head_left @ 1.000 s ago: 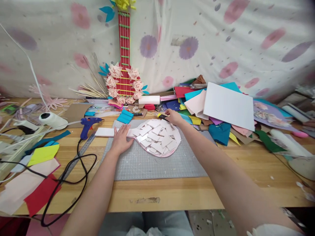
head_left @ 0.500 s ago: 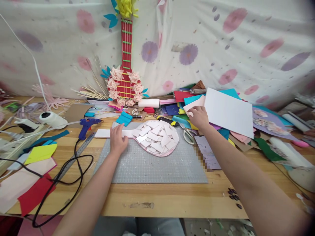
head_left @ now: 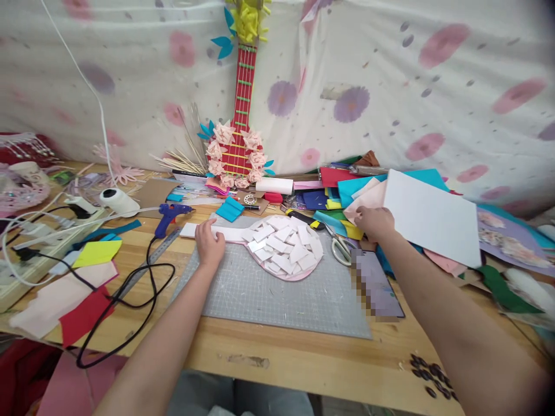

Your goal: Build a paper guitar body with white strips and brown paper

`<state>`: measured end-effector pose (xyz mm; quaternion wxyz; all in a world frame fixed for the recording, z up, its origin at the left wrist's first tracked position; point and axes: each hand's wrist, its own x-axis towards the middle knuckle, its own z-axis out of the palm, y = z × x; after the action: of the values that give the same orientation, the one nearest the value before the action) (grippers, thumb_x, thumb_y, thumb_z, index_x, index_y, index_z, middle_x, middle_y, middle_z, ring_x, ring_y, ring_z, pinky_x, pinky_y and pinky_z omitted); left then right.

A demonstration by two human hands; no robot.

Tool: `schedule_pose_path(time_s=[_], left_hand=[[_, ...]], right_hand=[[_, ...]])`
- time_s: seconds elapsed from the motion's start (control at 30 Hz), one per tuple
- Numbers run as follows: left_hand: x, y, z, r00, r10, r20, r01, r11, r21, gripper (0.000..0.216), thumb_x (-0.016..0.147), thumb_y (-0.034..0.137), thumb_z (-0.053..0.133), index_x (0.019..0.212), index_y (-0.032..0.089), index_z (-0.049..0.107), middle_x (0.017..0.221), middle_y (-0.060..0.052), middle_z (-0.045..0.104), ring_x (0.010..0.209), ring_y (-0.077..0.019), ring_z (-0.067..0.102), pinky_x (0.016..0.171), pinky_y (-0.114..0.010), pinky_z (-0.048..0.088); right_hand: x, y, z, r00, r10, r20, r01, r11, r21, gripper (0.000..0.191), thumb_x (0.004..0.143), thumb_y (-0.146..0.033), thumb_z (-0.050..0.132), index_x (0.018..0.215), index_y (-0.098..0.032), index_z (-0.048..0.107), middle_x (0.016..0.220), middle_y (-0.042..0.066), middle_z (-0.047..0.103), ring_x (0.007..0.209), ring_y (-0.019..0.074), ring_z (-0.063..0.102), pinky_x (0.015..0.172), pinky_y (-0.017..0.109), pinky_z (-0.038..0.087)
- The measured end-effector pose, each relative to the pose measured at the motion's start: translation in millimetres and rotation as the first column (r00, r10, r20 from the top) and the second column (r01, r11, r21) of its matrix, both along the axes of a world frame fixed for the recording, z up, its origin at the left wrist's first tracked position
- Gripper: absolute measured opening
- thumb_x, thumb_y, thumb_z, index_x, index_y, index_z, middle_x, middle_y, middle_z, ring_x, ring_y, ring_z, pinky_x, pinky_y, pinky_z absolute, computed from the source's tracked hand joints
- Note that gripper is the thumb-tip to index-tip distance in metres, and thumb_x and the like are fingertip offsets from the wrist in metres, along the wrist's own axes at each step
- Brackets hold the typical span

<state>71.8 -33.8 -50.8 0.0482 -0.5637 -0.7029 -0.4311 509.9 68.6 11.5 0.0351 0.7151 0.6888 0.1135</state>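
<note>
"Beads (head_left: 430, 392) first, at the near right edge: what shape?"

"Dark, glossy little ovals, scattered on the bare wood of the table (head_left: 225, 335)."

"And past them?"

"A grey cutting mat (head_left: 277, 303), printed with a fine grid and scuffed with pale scratches. On its far part lies the white cutout (head_left: 284, 248): a rounded body shingled with overlapping, straight-edged chips, some pink showing along its lower edge, and a long smooth neck (head_left: 234, 234) running left."

"Where are the hands?"

"Well apart. The left hand (head_left: 210, 242) has its fingers bent over the neck, touching it; I cannot tell whether they pinch it. The right hand (head_left: 376, 222) is beyond the flat phone (head_left: 379, 283), fingers curled at a pale pink sheet (head_left: 368, 193). Whether they grip it, I cannot tell either."

"Anything in between?"

"Scissors (head_left: 342, 252) with loop handles, just right of the cutout, and a black-and-yellow knife (head_left: 299, 217) behind it."

"Beside the right hand?"

"A stiff, smooth white board (head_left: 433, 216), over a heap of coloured sheets."

"Farthest off?"

"A red guitar (head_left: 243, 104), upright, its body edged with petalled pink roses (head_left: 223, 133), before a wrinkled, flower-printed curtain (head_left: 399, 86)."
</note>
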Motion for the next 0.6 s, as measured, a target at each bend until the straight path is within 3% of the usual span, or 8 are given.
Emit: schedule_pose_path(time_s=[0.07, 0.13, 0.23, 0.33, 0.4, 0.5, 0.6], left_hand=[[0, 0, -0.4, 1.0, 0.009, -0.006, -0.009, 1.0, 0.0, 0.035, 0.074, 0.011, 0.042, 0.107, 0.017, 0.051, 0.108, -0.012, 0.057, 0.109, -0.0255, 0.05, 0.098, -0.045, 0.037], [-1, 0, -0.9, 1.0, 0.008, -0.009, -0.008, 1.0, 0.008, 0.034, 0.074, 0.011, 0.042, 0.107, 0.018, 0.05, 0.109, -0.011, 0.057, 0.11, -0.025, 0.05, 0.098, -0.043, 0.038], [-2, 0, -1.3, 1.0, 0.018, 0.013, -0.019, 0.999, 0.031, 0.028, 0.079, 0.015, 0.04, 0.105, 0.019, 0.05, 0.109, -0.011, 0.057, 0.109, -0.0238, 0.049, 0.097, -0.042, 0.038], [-5, 0, -1.6, 0.998, 0.038, 0.056, -0.04, 0.998, 0.042, 0.019, 0.088, 0.024, 0.033, 0.096, 0.019, 0.05, 0.103, -0.011, 0.057, 0.104, -0.0225, 0.051, 0.095, -0.041, 0.039], [-7, 0, -2.4, 0.994, 0.064, 0.093, -0.068, 0.997, 0.033, 0.022, 0.09, 0.027, 0.028, 0.089, 0.02, 0.049, 0.095, -0.011, 0.057, 0.099, -0.0223, 0.052, 0.092, -0.04, 0.04], [-10, 1, -4.2, 0.979, 0.12, 0.167, -0.122, 0.993, 0.002, 0.023, 0.091, 0.029, 0.025, 0.083, 0.021, 0.045, 0.09, -0.01, 0.055, 0.095, -0.0227, 0.051, 0.09, -0.04, 0.04], [-11, 1, -4.7, 0.959, 0.168, 0.227, -0.162, 0.986, -0.043, 0.024, 0.091, 0.031, 0.023, 0.08, 0.023, 0.043, 0.089, -0.01, 0.054, 0.094, -0.0226, 0.05, 0.088, -0.039, 0.04]], right_hand=[[0, 1, 4.4, 0.999, -0.016, -0.032, 0.016, 1.0, 0.005, 0.046, 0.082, -0.046, 0.047, 0.112, -0.015, 0.061, 0.098, 0.016, 0.067, 0.097, 0.0304, 0.057, 0.085, 0.041, 0.036], [-5, 5, 8.8, 0.997, 0.044, -0.067, -0.037, 0.993, 0.11, 0.047, 0.082, -0.049, 0.045, 0.111, -0.016, 0.062, 0.105, 0.015, 0.065, 0.105, 0.0314, 0.053, 0.087, 0.042, 0.037], [-23, 21, 14.4, 0.973, 0.202, -0.108, -0.17, 0.953, 0.252, 0.041, 0.084, -0.039, 0.044, 0.114, -0.015, 0.06, 0.119, 0.014, 0.058, 0.113, 0.0292, 0.048, 0.094, 0.041, 0.035], [-42, 40, 16.7, 0.95, 0.289, -0.115, -0.256, 0.938, 0.234, 0.046, 0.082, -0.035, 0.05, 0.123, -0.015, 0.053, 0.134, 0.015, 0.046, 0.122, 0.0297, 0.042, 0.098, 0.042, 0.033], [-49, 52, 17.1, 0.961, 0.259, -0.101, -0.244, 0.96, 0.14, 0.05, 0.08, -0.038, 0.054, 0.125, -0.016, 0.051, 0.134, 0.016, 0.047, 0.122, 0.031, 0.042, 0.097, 0.044, 0.033], [-48, 64, 20.1, 0.986, 0.118, -0.12, -0.115, 0.993, 0.034, 0.048, 0.083, -0.043, 0.049, 0.121, -0.015, 0.054, 0.11, 0.017, 0.063, 0.105, 0.0308, 0.054, 0.088, 0.043, 0.037], [-34, 79, 28.6, 0.977, 0.006, -0.213, 0.032, 0.984, 0.174, 0.041, 0.089, -0.036, 0.037, 0.115, -0.012, 0.059, 0.099, 0.018, 0.065, 0.092, 0.0275, 0.058, 0.078, 0.037, 0.039]])
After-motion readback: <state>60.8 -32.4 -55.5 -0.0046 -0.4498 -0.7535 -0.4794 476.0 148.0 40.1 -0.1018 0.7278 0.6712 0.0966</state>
